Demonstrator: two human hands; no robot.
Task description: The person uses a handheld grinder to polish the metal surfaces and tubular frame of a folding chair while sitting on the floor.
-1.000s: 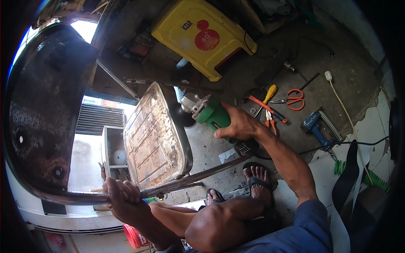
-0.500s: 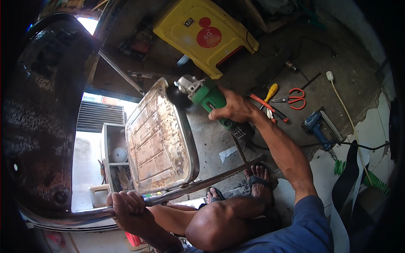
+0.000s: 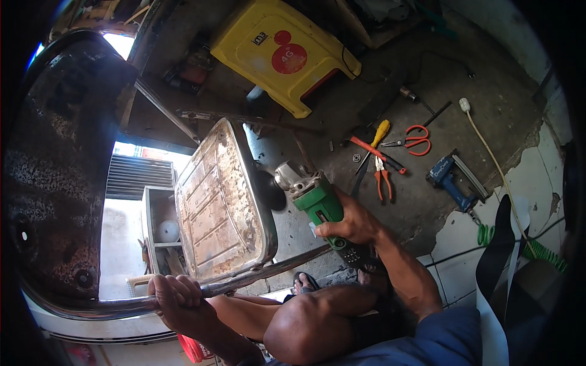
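Observation:
My left hand (image 3: 178, 303) is closed round the bent metal tube (image 3: 259, 278) of a chair frame. A rusty seat pan (image 3: 215, 204) with pressed lines and a bare metal rim stands on edge beyond that tube. At the far left rises the dark, rust-worn backrest panel (image 3: 67, 165). My right hand (image 3: 354, 224) grips a green angle grinder (image 3: 318, 204) by its body, thumb across the near side. The dark wheel at the grinder's head is close against the seat pan's right side; whether it touches, I cannot tell.
A yellow plastic stool (image 3: 284, 55) stands at the back. On the floor to the right lie red-handled scissors (image 3: 418, 141), pliers (image 3: 383, 180), a yellow-handled screwdriver (image 3: 381, 131) and a blue air stapler (image 3: 455, 183) with a green coiled hose (image 3: 543, 255). A white-ended cord (image 3: 488, 140) runs nearby.
The grinder in my right hand has moved nearer to me and lower along the seat pan's side. My left hand keeps its hold on the tube. The view has shifted slightly.

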